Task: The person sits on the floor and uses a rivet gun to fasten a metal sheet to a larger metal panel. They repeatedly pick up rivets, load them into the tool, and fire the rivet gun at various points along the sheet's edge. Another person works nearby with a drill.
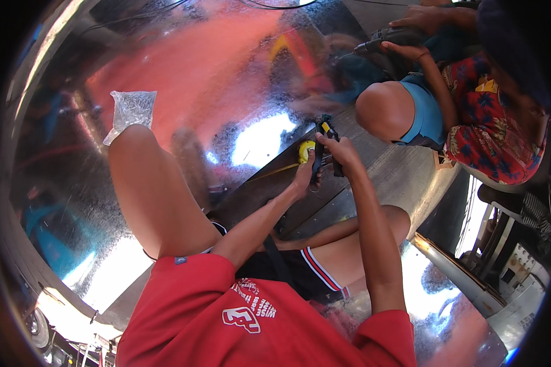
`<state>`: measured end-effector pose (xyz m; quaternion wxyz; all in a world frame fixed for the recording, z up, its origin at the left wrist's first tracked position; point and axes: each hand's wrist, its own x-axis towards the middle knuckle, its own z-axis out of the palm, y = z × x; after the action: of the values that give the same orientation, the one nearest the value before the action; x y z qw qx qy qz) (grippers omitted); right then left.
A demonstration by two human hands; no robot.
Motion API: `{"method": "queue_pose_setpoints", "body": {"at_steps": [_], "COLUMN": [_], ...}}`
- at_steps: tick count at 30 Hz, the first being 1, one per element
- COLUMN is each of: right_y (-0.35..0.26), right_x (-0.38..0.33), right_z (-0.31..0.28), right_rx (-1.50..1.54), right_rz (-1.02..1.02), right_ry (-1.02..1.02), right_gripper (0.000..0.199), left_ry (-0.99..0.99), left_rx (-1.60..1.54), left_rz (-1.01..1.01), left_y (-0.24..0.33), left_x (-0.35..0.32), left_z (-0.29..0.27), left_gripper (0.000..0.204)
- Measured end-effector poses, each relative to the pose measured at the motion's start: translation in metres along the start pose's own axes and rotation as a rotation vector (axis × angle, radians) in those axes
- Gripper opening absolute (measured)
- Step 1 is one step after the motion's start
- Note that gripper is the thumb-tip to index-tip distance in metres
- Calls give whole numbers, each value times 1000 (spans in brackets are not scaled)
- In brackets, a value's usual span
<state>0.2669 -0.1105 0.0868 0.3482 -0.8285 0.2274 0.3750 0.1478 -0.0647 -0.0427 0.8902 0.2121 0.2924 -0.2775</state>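
Both of my hands are on a black two-handled tool with a yellow stripe (pixel 326 127), which looks like a hand riveter. My left hand (pixel 303 174) is closed round its left handle. Higher up and to the right, my right hand (pixel 345 153) wraps the other handle, and the handles stand apart. The tool's head points away from me; whether it touches the surface cannot be made out. Right beside my left fingers is a yellow tape measure (pixel 306 150), partly hidden by them. A thin yellow strip, likely its blade, runs left along a dark board edge.
Shiny sheet metal (pixel 183 79) spreads under and around me. A clear plastic bag of small thin pieces (pixel 133 110) lies beyond my left knee. At the right, a co-worker in a blue cap holds a power drill (pixel 390 40) close by. Dark cables (pixel 141 14) cross the far edge.
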Motion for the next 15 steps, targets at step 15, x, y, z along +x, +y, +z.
{"method": "queue_pose_setpoints", "body": {"at_steps": [15], "right_y": [29], "right_x": [15], "right_z": [32], "right_rx": [-49], "right_rz": [6], "right_ry": [203], "right_gripper": [52], "left_ry": [210], "left_rx": [-86], "left_rz": [98], "left_y": [2], "left_x": [-14], "left_z": [27], "left_gripper": [56]}}
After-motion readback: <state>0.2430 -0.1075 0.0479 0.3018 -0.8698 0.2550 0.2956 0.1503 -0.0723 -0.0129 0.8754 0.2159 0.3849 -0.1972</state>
